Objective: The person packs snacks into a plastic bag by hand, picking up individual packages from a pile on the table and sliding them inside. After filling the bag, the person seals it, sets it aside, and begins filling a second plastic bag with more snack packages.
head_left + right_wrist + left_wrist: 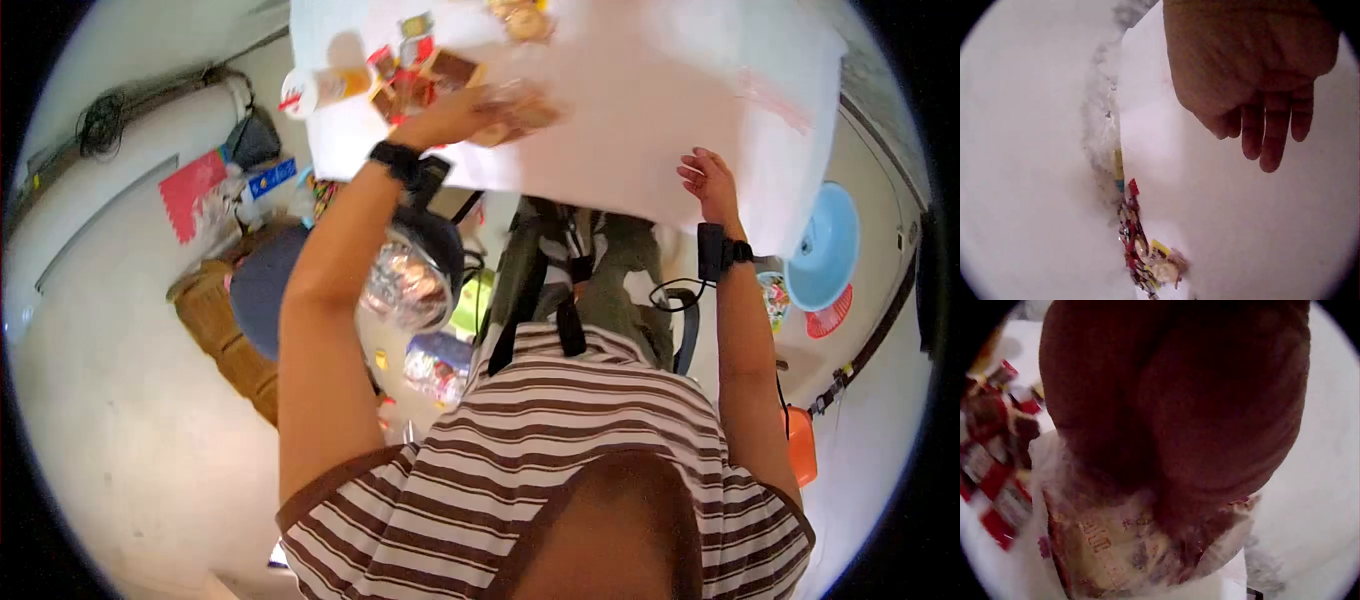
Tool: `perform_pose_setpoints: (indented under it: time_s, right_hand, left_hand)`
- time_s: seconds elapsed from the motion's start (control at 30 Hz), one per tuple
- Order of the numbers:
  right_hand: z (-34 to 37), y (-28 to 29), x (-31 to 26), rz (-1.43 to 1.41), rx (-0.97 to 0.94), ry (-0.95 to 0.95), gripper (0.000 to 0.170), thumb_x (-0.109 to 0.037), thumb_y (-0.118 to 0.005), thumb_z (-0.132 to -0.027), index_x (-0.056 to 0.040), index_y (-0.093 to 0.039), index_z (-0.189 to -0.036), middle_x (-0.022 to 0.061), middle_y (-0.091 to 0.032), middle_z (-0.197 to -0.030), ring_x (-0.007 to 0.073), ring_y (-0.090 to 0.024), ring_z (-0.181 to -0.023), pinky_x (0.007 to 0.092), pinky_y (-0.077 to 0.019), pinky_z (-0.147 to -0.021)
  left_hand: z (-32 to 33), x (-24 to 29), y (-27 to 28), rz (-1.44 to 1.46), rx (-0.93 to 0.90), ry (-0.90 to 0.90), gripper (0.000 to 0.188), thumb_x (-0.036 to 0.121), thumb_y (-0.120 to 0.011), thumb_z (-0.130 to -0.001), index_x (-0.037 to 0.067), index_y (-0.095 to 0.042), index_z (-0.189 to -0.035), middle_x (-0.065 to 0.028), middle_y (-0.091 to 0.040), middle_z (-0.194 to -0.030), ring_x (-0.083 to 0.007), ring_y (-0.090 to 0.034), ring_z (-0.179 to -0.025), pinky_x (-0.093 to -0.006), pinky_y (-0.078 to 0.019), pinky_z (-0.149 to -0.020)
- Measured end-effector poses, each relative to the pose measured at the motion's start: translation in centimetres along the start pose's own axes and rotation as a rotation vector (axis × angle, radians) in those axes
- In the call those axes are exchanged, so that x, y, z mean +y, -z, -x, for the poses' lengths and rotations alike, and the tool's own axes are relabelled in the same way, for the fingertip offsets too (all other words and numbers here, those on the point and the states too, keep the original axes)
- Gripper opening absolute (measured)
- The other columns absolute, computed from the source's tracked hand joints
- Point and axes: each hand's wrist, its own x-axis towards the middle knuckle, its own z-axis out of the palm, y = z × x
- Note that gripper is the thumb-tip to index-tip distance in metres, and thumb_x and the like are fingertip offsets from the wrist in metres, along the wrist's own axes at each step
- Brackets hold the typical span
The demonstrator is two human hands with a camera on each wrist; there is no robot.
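In the head view my left hand is over the table's near-left part and grips a clear plastic packet with tan and brown snack pieces inside. In the left wrist view the packet, with printing on it, hangs below my left hand, whose fingertips are mostly hidden. Beside it lies a loose pile of red and brown snack packets. My right hand holds nothing, its fingers loosely extended over the white tabletop near the front edge.
A cup with a white lid lies at the left table edge. Another snack packet sits at the far side. Clear plastic with pinkish marks lies on the right. A blue basin stands right of the table, a clear bag below left.
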Motion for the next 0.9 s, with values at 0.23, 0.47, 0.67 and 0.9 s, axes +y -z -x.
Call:
perform_pose_setpoints:
  time_s: [0.23, 0.47, 0.67, 0.9]
  right_hand:
    - [1.6, -6.3, 5.1, 0.129, -0.015, -0.141, 0.03, -0.03, -0.055, -0.089, -0.0078, -0.054, -0.108, 0.0058, -0.063, -0.096, 0.0152, -0.062, -0.08, 0.0261, -0.0459, -0.064]
    - [2.7, -12.1, 7.4, 0.346, -0.141, -0.155, 0.03, -0.032, -0.056, -0.088, -0.0085, -0.054, -0.107, 0.0058, -0.063, -0.093, 0.0144, -0.062, -0.079, 0.0252, -0.0448, -0.063]
    - [2.4, -15.7, 8.8, 0.523, -0.112, -0.163, 0.031, -0.034, -0.055, -0.089, -0.0073, -0.055, -0.104, 0.0049, -0.064, -0.09, 0.014, -0.062, -0.073, 0.0247, -0.0434, -0.06]
    - [1.7, -17.4, 11.4, 0.603, -0.159, -0.139, 0.029, -0.032, -0.054, -0.089, -0.0076, -0.055, -0.104, 0.004, -0.064, -0.086, 0.0123, -0.062, -0.072, 0.0241, -0.0427, -0.059]
  left_hand:
    - [25.5, -17.6, -10.4, 0.468, 0.199, 0.333, 0.05, 0.019, -0.048, -0.092, 0.008, -0.031, -0.138, -0.017, -0.038, -0.137, -0.0245, -0.035, -0.127, -0.0332, -0.0262, -0.105]
    - [42.4, -27.9, -21.7, 0.36, -0.051, 0.604, 0.039, 0.02, -0.044, -0.089, 0.006, -0.045, -0.126, -0.0198, -0.06, -0.102, -0.036, -0.058, -0.092, -0.0401, -0.0454, -0.082]
    - [42.8, -25.7, -20.4, -0.085, -0.347, 0.885, 0.025, 0.013, -0.045, -0.083, 0.004, -0.062, -0.099, -0.0168, -0.06, -0.11, -0.0322, -0.056, -0.106, -0.0448, -0.0449, -0.086]
    - [36.4, -31.8, -25.7, -0.643, -0.556, 0.46, 0.022, 0.02, -0.051, -0.08, 0.008, -0.068, -0.085, -0.0115, -0.064, -0.095, -0.0279, -0.057, -0.093, -0.0405, -0.0434, -0.082]
